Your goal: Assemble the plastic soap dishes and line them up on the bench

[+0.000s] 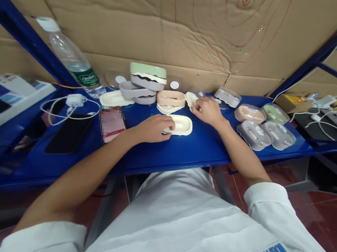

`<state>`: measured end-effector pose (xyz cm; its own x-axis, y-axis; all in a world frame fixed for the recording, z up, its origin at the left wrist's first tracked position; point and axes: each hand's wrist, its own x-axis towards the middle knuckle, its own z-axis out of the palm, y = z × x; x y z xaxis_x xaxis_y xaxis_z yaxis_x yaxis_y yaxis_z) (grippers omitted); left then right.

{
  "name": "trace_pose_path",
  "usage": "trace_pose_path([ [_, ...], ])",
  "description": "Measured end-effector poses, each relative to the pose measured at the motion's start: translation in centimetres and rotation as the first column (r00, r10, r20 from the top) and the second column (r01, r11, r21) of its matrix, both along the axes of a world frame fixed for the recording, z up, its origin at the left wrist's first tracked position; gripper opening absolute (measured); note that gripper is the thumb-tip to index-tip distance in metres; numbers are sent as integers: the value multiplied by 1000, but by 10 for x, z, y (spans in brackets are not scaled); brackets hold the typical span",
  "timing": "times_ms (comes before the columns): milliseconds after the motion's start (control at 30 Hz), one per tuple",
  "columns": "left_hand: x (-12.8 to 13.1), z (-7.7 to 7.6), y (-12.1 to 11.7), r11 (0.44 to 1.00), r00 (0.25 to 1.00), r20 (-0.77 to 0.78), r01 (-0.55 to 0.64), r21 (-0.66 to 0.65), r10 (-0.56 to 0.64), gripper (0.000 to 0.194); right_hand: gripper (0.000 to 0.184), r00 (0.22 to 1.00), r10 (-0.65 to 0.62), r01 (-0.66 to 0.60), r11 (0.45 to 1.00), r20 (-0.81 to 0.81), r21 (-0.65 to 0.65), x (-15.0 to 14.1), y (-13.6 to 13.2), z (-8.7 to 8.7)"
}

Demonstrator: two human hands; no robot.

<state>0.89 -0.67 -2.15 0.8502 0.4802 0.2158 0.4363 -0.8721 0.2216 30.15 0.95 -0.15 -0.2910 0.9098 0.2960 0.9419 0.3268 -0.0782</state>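
My left hand (157, 128) is closed on the left end of a shallow cream oval dish (183, 125) low over the blue tabletop. Beyond it, my right hand (208, 110) has its fingers bent around the edge of a cream wavy-edged piece (190, 98); part of that piece is hidden by the fingers. Between the hands and the cardboard, a peach oval container (171, 98) rests on another cream wavy-edged piece (168, 109). To its left is a stack of grey containers (134, 90) with a green container (148, 69) on top. Another cream dish (115, 99) lies beside the stack.
Lidded containers in peach (249, 113), green (275, 114) and grey (254, 134) stand on the right. Clear lids (179, 84) lean at the back. Leftward are a water bottle (73, 60), a pink phone (112, 126), a black phone (69, 133) and a white charger (75, 100).
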Motion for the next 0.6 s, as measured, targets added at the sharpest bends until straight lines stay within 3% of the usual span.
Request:
trace_pose_path([
  [100, -1, 2, 1, 1000, 1000, -19, -12, -2, 12, 23, 34, 999, 19, -18, 999, -28, 30, -11, 7, -1],
  [200, -2, 1, 3, 1000, 999, 33, -18, 4, 18, 29, 41, 986, 161, -157, 985, -50, 76, -18, 24, -6],
  [267, -4, 0, 6, 999, 996, 73, -50, 21, 48, 32, 46, 973, 223, -221, 974, -53, 40, -22, 38, -11],
  [400, -9, 1, 12, 990, 987, 104, -129, 58, 123, 65, 35, 967, 228, -229, 973, -112, 3, -27, 53, -13],
  [500, -11, 2, 14, 988, 982, 154, -123, 89, 108, 94, 34, 937, 297, -296, 955, -187, 31, -25, 38, -5],
  [600, -11, 2, 15, 988, 980, 174, -119, 98, 101, 105, 36, 853, 427, -443, 896, -301, 14, -17, 5, 2],
])
